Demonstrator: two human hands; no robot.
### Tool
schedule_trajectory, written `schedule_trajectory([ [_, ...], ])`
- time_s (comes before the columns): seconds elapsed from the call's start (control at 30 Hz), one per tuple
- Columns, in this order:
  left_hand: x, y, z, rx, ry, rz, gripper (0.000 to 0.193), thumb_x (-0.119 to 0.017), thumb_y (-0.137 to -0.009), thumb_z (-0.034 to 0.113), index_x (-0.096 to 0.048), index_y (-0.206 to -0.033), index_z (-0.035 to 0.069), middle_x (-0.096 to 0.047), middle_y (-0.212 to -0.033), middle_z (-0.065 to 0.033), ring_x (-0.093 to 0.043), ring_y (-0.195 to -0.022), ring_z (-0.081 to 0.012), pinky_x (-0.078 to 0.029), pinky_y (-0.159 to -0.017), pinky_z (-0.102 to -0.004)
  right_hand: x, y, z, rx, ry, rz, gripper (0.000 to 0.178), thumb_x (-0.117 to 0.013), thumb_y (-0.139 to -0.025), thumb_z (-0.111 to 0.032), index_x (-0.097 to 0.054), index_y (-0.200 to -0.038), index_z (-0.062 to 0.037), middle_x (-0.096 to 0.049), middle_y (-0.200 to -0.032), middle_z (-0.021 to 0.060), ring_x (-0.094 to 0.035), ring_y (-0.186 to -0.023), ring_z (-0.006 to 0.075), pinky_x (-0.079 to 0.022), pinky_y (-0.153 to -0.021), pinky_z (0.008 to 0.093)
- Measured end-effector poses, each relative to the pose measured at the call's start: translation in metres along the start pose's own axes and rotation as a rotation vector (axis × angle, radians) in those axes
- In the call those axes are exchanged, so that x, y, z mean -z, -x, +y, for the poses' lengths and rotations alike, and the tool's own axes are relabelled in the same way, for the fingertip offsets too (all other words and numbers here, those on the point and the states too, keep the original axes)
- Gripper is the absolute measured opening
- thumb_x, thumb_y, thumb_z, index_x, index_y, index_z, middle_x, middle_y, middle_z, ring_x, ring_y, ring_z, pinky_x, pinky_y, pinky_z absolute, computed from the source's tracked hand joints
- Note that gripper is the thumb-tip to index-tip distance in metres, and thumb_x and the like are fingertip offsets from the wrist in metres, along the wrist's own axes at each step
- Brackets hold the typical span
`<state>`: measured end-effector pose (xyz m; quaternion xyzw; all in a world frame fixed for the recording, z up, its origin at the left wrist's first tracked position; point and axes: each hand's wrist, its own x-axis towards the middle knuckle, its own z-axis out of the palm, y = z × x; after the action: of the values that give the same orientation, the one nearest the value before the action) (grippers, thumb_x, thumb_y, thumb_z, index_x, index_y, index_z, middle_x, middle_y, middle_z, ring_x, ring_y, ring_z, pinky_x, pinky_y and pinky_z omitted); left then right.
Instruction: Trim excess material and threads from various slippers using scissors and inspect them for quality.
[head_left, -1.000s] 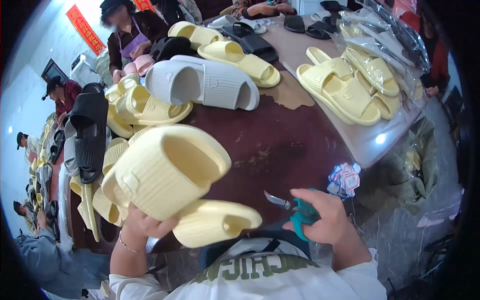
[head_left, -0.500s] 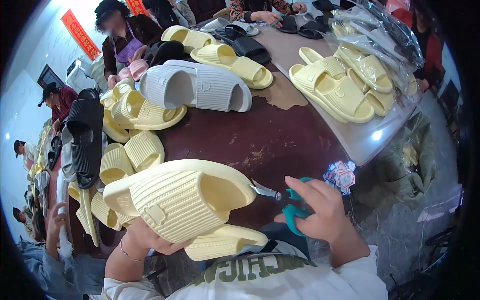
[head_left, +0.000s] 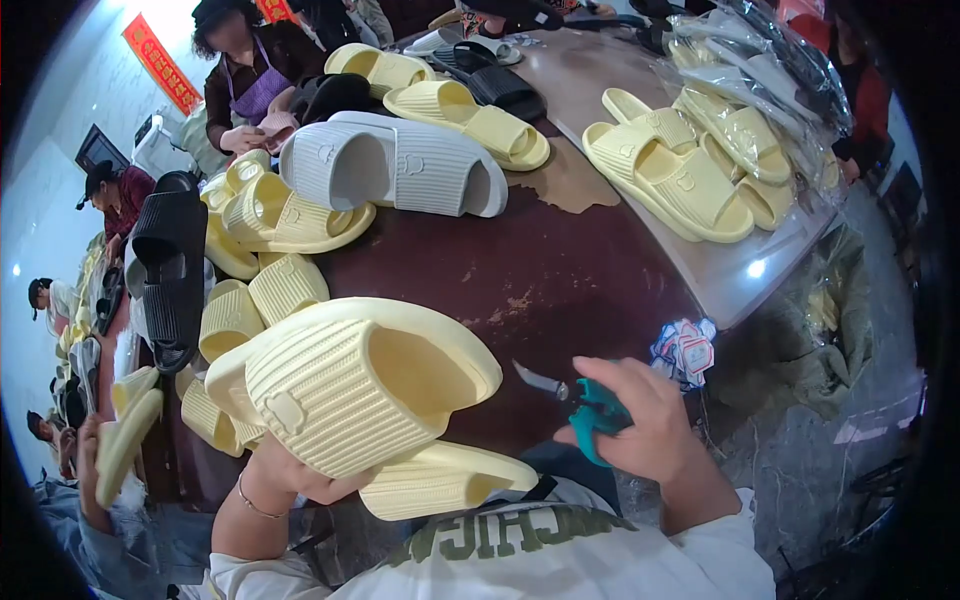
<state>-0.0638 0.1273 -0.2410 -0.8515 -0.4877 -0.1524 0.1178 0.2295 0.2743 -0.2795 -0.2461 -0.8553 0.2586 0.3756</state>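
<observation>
A pale yellow slide slipper (head_left: 318, 405) with a ribbed strap and a small raised emblem is tilted up in my left hand (head_left: 300, 478), whose fingers wrap round it from beneath. Below it hangs a second yellow slipper (head_left: 440, 488), close to my left fingers; whether they grip it too is hidden. My right hand (head_left: 650, 415) is curled round the teal handles of a small pair of scissors (head_left: 592, 412). Their metal blades point left, a short gap away from the held slipper's rim.
Grey slippers (head_left: 440, 165), black slippers (head_left: 170, 270) and yellow slippers (head_left: 300, 220) crowd the dark red table (head_left: 440, 270). Several small labels (head_left: 685, 352) lie near my right hand. Bagged yellow slippers (head_left: 740, 135) sit at the far right. Co-workers stand along the left and far sides.
The scissors' tips have come away from the slipper's rim. My left hand has shifted the slipper slightly up and left. At far left a co-worker's hand now holds a yellow slipper.
</observation>
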Motion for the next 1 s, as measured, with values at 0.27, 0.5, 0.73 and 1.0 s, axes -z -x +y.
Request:
schedule_trajectory([
  [0.27,-0.0007,0.0002,0.0010,-0.004,0.004,0.018,0.039,-0.056,-0.065,0.015,-0.066,-0.102,0.008,-0.060,-0.111,-0.0095,-0.054,-0.107,-0.0299,-0.035,-0.100,-0.0425,-0.0107,0.0001,0.0006,0.010,-0.045,0.013,0.063,-0.085,-0.054,-0.018,-0.056,-0.108,-0.0052,-0.057,-0.076,0.0092,-0.057,-0.063,0.0222,-0.046,-0.055,0.0305],
  [0.5,0.0001,0.0000,-0.0018,-0.112,-0.061,0.012,0.039,-0.058,-0.065,0.016,-0.066,-0.102,0.008,-0.061,-0.109,-0.0094,-0.056,-0.104,-0.0297,-0.037,-0.098,-0.0418,-0.0095,0.0013,0.0016,0.015,-0.049,0.011,0.064,-0.084,-0.054,-0.018,-0.055,-0.109,-0.0044,-0.057,-0.079,0.0098,-0.057,-0.065,0.0229,-0.047,-0.055,0.0308],
  [0.73,-0.0023,0.0045,0.0021,0.064,0.117,0.002,0.041,-0.058,-0.065,0.015,-0.065,-0.104,0.007,-0.060,-0.111,-0.0098,-0.055,-0.106,-0.0290,-0.037,-0.098,-0.0408,-0.0087,-0.0004,0.0012,0.062,-0.048,0.039,0.064,-0.084,-0.054,-0.019,-0.055,-0.109,-0.0027,-0.057,-0.082,0.0117,-0.057,-0.067,0.0242,-0.048,-0.055,0.0309],
  [1.0,-0.0041,-0.0016,0.0003,0.054,0.150,0.018,0.039,-0.058,-0.064,0.013,-0.066,-0.102,0.006,-0.061,-0.108,-0.0106,-0.057,-0.103,-0.0306,-0.039,-0.096,-0.0412,-0.0102,0.0010,0.0036,0.042,-0.028,0.008,0.062,-0.083,-0.055,-0.020,-0.057,-0.109,-0.0027,-0.058,-0.080,0.0124,-0.057,-0.065,0.0248,-0.048,-0.055,0.0306],
])
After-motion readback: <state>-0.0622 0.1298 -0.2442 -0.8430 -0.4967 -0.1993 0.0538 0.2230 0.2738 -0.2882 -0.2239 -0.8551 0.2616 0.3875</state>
